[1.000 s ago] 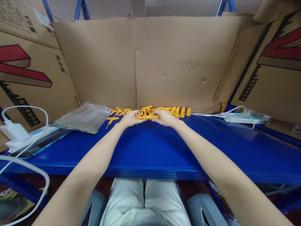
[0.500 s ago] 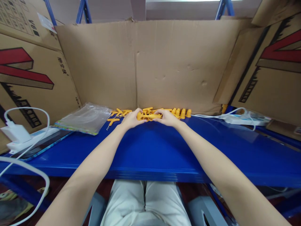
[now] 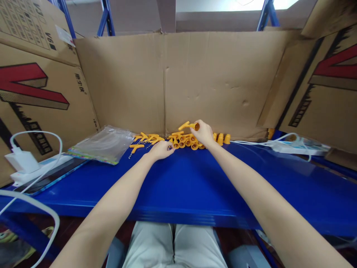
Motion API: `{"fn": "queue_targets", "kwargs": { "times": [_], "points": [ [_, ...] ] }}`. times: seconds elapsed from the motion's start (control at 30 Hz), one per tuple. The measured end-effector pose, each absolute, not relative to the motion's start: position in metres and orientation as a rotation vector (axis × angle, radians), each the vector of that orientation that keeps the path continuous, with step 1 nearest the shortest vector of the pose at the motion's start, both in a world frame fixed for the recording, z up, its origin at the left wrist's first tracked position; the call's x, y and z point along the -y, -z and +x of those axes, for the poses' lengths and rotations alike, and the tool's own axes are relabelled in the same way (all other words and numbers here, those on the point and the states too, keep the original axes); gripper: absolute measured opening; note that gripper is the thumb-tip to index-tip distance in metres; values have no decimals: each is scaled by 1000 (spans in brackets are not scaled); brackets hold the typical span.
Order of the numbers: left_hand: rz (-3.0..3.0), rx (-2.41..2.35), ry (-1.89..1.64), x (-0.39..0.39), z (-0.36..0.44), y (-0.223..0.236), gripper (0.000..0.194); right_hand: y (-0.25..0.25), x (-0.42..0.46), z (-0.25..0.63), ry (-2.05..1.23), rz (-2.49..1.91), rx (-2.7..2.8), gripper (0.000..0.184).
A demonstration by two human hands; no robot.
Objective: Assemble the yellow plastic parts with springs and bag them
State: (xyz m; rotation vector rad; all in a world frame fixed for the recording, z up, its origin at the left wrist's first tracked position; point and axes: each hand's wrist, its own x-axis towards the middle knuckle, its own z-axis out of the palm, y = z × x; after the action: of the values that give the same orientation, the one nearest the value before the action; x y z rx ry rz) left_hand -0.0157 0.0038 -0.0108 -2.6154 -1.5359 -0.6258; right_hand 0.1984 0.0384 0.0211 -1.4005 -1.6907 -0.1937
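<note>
My right hand (image 3: 204,133) is raised over a pile and closed on a yellow corkscrew (image 3: 183,125) with a T-shaped handle and a bell-shaped cup. Its handle points left and the cup's open end is by my fingers. Below it, several similar yellow pieces (image 3: 194,146) lie piled with round cup openings toward me. My left hand (image 3: 162,150) is low at the pile's left end, thumb and finger curled together beside a yellow cup; whether it grips anything is hidden. Left of it lie several yellow T-handles (image 3: 136,147) with metal spirals.
Several yellow cups (image 3: 220,139) stand upright to the right of the pile. Clear plastic bags (image 3: 103,144) lie on the blue shelf (image 3: 178,186) at left, near a phone and white charger (image 3: 23,159). Cardboard (image 3: 212,78) walls the back. A white power strip (image 3: 299,147) lies at right.
My right hand has lifted a yellow corkscrew up from the pile. My left hand has lowered slightly, and more of the pile shows between the hands. The view has tilted up a little.
</note>
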Motion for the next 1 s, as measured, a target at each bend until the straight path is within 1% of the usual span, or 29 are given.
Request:
{"fn": "queue_targets", "kwargs": {
  "times": [0.2,0.33,0.5,0.57,0.73,0.87,1.0],
  "points": [
    [-2641,1493,704,-2,-14,12,25,-11,-55,169,352,-1633,1746,26],
    [-2642,1481,698,0,-13,11,23,1,-57,158,311,-1701,1843,31],
    [-2637,1494,669,1,-12,10,24,10,-56,160,262,-1768,1922,47],
    [-2636,1487,665,1,-12,10,25,10,-55,163,252,-1750,1972,50],
    [-2635,1492,666,-1,-13,12,24,3,-56,172,215,-1645,2010,50],
    [-2648,1504,667,-1,-13,12,24,-8,-65,198,221,-1616,1811,44],
    [-2661,1512,657,0,-13,12,25,-7,-81,240,152,-1716,1611,41]
  ]
}}
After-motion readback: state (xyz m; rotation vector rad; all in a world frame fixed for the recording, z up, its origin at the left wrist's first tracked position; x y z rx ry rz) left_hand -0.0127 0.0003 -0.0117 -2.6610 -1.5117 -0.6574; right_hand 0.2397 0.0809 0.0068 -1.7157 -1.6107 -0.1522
